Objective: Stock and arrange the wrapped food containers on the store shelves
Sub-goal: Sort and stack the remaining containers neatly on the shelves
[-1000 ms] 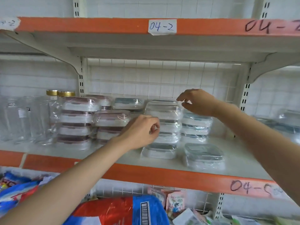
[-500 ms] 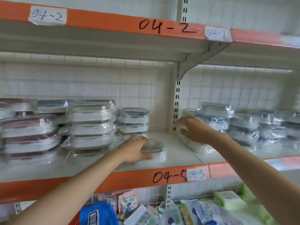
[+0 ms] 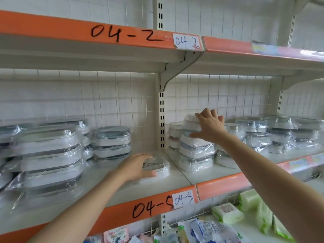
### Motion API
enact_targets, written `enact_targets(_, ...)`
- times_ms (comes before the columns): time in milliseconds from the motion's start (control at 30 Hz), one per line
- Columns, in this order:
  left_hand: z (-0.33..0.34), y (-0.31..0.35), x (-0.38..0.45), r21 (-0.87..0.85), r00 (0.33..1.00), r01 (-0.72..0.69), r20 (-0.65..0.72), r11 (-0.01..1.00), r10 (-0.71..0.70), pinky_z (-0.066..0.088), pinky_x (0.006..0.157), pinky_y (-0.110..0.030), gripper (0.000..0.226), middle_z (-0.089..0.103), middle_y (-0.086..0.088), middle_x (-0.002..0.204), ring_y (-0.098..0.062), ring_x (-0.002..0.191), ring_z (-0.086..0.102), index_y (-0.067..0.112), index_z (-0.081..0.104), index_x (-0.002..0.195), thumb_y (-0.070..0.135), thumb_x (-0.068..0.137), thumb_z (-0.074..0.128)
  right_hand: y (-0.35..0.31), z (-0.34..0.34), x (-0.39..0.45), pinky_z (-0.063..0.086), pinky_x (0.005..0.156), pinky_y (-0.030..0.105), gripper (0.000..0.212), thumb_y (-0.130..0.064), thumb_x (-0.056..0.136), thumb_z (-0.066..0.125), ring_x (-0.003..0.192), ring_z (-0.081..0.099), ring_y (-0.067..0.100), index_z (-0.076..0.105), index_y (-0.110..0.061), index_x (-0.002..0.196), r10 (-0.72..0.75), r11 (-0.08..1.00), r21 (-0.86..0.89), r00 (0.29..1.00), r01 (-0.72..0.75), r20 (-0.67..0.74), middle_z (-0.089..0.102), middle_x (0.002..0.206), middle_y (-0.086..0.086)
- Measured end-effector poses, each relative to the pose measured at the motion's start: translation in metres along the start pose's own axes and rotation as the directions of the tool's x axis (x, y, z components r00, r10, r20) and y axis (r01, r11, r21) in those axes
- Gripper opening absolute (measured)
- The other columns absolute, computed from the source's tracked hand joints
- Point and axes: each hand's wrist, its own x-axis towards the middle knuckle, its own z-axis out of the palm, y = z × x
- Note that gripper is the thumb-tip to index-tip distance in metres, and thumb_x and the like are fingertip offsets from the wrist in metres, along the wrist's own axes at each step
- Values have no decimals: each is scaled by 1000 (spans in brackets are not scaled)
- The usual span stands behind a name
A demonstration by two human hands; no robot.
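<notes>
Two hands reach onto the orange-edged shelf (image 3: 219,185) labelled 04-5. At far left stands a tall stack of wrapped containers (image 3: 50,158), and just right of it a shorter stack with grey lids (image 3: 112,142) sits nearer the back grid. The left hand (image 3: 138,166) lies over a single wrapped container (image 3: 159,166) at the right end of that bay, fingers spread across its lid and thumb along its front edge, grasping it flat against the shelf; half a second ago the same hand covered this container in much the same place. Right of the slotted upright (image 3: 162,123), the right hand (image 3: 209,127) is now raised against the upper part of a stack of wrapped containers (image 3: 194,151), fingers on top and thumb stretched down its front, holding the stack; earlier it was lower, near the shelf surface at the stack's base. Further right, more wrapped containers (image 3: 280,134) line the shelf. Below, packets (image 3: 212,230) and green-wrapped packs (image 3: 250,204) lie on the lower level.
</notes>
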Motion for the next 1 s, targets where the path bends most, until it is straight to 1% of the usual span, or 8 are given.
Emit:
enact_targets(200,-15,-4,-5,7,999,7,50,1000,-7,36,97,-24,77,44,7,137,-11,122,44,23,46,134,58,71,72,6,-3,4,24,105,50,79,-55,71,71,129,29,29,34,-25,134,-5,989,145,998,-4,56,32,141,5)
enact_targets(400,-33,-18,-27,103,991,105,77,989,-113,37,82,-24,78,49,5,126,-13,111,48,22,48,130,59,67,75,-32,-1,1,32,96,46,61,-42,81,66,120,38,22,37,-23,131,-168,985,-66,978,160,-125,46,131,-2)
enact_targets(533,-45,-36,-48,163,979,165,95,973,-182,36,83,-23,76,50,1,132,-17,117,48,20,48,130,54,68,77,-68,3,-7,17,107,45,57,-42,81,66,123,41,18,43,-23,130,-423,906,-77,876,417,-230,50,130,-5)
enact_targets(667,-51,-49,-65,170,970,204,101,964,-223,36,77,-25,74,50,-3,128,-17,109,47,18,47,128,50,69,78,-105,29,-26,21,104,35,60,-45,80,67,120,44,18,44,-20,130,-599,800,-27,794,600,-103,53,127,-4)
enact_targets(767,-50,-56,-70,157,968,205,112,966,-224,33,74,-26,71,49,-5,127,-16,105,44,18,45,127,47,71,78,-115,52,-41,28,99,32,65,-53,77,67,116,46,16,42,-18,126,-569,822,54,822,567,32,53,125,-3)
enact_targets(833,-50,-57,-70,143,969,199,117,970,-216,35,78,-26,71,46,-5,129,-17,111,44,17,44,128,46,72,77,-113,57,-45,33,99,29,63,-51,77,68,115,47,13,44,-19,126,-553,825,251,816,507,170,52,127,-5)
enact_targets(900,-49,-58,-69,132,972,191,114,973,-206,36,83,-25,71,46,-4,132,-18,115,43,17,44,129,45,73,76,-107,51,-44,35,97,23,52,-32,82,69,115,49,13,46,-18,128,-556,795,421,803,438,216,52,128,-3)
enact_targets(1000,-48,-60,-70,108,976,183,101,977,-194,38,89,-27,72,46,-2,134,-17,117,43,17,43,129,46,73,76,-98,38,-34,35,93,18,53,5,78,53,118,49,16,46,-11,128,-456,768,556,881,319,126,54,127,3)
